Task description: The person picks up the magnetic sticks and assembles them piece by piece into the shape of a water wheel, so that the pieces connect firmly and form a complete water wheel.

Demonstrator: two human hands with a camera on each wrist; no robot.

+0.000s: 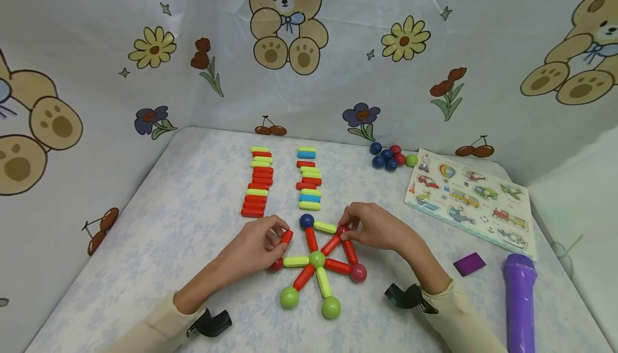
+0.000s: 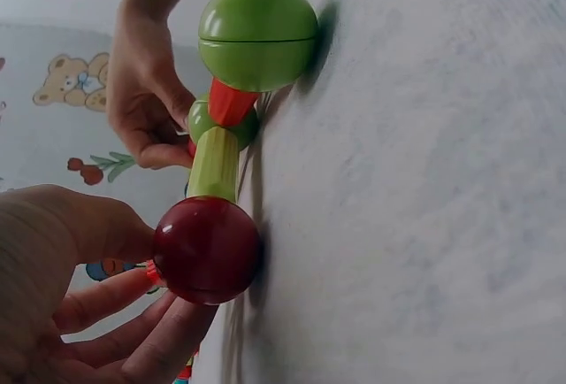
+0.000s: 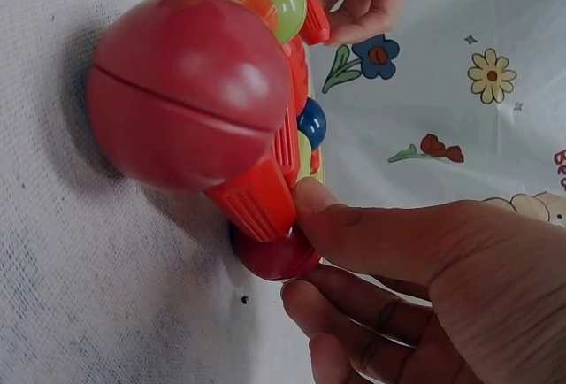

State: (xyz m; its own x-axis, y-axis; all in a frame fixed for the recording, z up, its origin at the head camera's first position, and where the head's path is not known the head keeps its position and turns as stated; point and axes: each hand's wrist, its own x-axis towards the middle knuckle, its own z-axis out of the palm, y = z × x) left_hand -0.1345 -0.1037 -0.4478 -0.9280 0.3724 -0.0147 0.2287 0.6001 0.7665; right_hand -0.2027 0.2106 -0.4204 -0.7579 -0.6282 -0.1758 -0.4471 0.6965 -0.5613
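your left hand point(image 1: 258, 243) pinches a loose red rod point(image 1: 287, 236) between thumb and fingers, tilted, its lower end close to the left red ball point(image 1: 276, 265); you cannot tell from these views whether that end touches the ball. your right hand point(image 1: 375, 227) grips the upper red ball point(image 1: 343, 230), thumb on the near side and fingertips behind.

between your hands, the wheel-like build lies on the pale tabletop point(image 1: 193, 181). at its middle sits the green hub ball point(image 1: 316, 259), with six rods running out from it. red ones lead to the blue ball point(image 1: 306, 221) at the far side, to the upper red ball you are holding, to the right red ball point(image 1: 358, 273) and to the near-left green ball point(image 1: 289, 298); yellow-green ones lead to the left red ball and to the near-right green ball point(image 1: 331, 307). along the rim, a yellow-green rod point(image 1: 325, 227) joins the blue ball to the upper red ball, and another red rod point(image 1: 350, 252) joins the upper red ball to the right red ball.

beyond the build you have two columns of spare rods: red and yellow-green in the left column point(image 1: 260, 175), those colours plus blue in the right column point(image 1: 309, 181). farther right are a cluster of balls point(image 1: 387, 154), a picture board point(image 1: 473, 197), a small purple card point(image 1: 470, 264) and a purple torch point(image 1: 520, 304).
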